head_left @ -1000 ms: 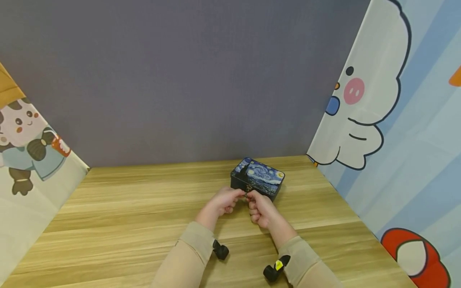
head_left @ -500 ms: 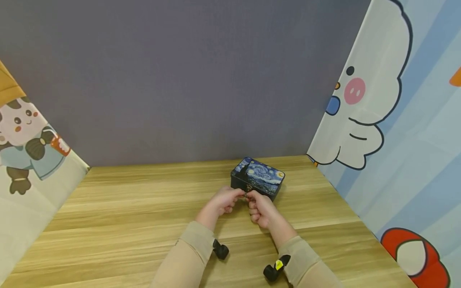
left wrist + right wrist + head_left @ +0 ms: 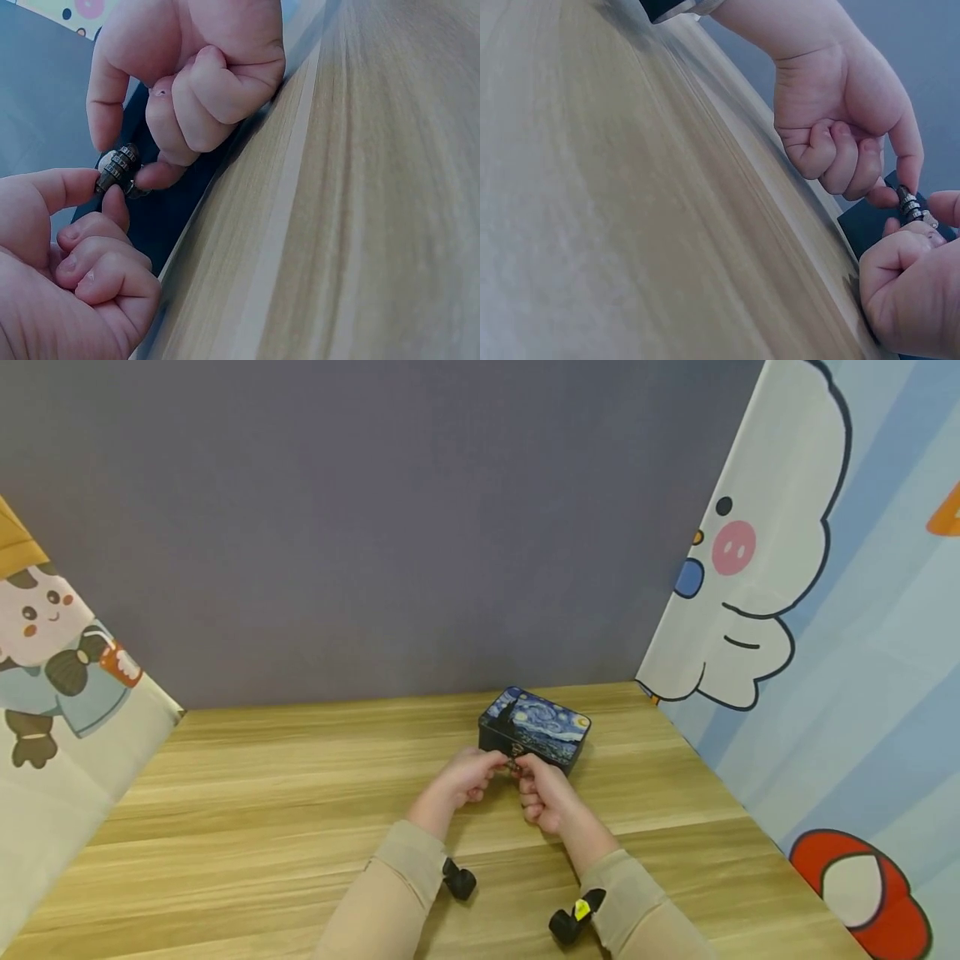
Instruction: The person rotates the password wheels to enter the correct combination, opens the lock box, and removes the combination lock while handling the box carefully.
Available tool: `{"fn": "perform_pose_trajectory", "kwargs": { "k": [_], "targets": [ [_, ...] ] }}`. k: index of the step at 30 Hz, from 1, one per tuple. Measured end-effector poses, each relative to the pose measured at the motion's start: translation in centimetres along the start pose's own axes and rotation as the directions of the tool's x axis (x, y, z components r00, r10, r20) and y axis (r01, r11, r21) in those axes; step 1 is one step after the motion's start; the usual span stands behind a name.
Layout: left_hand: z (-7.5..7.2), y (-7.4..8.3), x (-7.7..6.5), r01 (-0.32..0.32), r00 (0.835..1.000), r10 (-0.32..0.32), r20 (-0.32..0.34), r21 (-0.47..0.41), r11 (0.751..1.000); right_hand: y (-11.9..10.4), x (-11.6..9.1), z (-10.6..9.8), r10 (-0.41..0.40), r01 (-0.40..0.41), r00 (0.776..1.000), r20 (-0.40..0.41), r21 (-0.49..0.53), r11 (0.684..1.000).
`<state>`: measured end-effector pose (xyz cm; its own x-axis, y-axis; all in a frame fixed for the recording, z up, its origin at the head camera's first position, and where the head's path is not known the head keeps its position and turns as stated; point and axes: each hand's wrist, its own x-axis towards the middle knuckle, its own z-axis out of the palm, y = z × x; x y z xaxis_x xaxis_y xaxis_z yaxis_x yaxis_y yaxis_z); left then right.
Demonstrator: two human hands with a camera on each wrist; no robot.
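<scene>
Pinching one end of a small dark combination lock (image 3: 118,168) between thumb and forefinger, the left hand (image 3: 471,774) faces the right hand (image 3: 547,795), whose thumb and forefinger curl round the other end; whether both tips touch it I cannot tell. The lower fingers of each fold toward the palm. The lock sits at the front side of a box (image 3: 536,724) with a swirling blue lid, near the back edge of the wooden table (image 3: 262,793), toward its back right corner.
</scene>
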<state>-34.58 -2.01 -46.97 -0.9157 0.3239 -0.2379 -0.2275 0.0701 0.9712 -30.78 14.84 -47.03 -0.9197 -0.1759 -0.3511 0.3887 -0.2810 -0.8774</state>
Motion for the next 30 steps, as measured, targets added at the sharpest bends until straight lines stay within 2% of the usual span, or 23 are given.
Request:
{"fn": "perform_pose_trajectory", "kwargs": {
  "k": [6,12,20,30],
  "targets": [
    [-0.28,0.07,0.20,0.007,1.000,-0.007,-0.015,-0.006,1.000,-0.21,-0.11,-0.07,0.010,-0.010,1.000,0.023,0.015,1.000],
    [-0.37,0.04,0.20,-0.002,1.000,0.002,0.004,-0.004,1.000,-0.15,-0.12,0.01,0.004,-0.006,0.999,0.038,0.039,0.999],
    [-0.17,0.01,0.07,-0.008,1.000,0.008,0.030,0.004,1.000,0.07,0.00,0.24,-0.002,0.001,1.000,0.022,0.042,0.999],
    [-0.03,-0.08,0.02,-0.004,1.000,0.005,0.029,-0.002,1.000,0.36,-0.01,0.39,-0.024,0.024,1.000,0.005,0.030,0.999]
  ]
}}
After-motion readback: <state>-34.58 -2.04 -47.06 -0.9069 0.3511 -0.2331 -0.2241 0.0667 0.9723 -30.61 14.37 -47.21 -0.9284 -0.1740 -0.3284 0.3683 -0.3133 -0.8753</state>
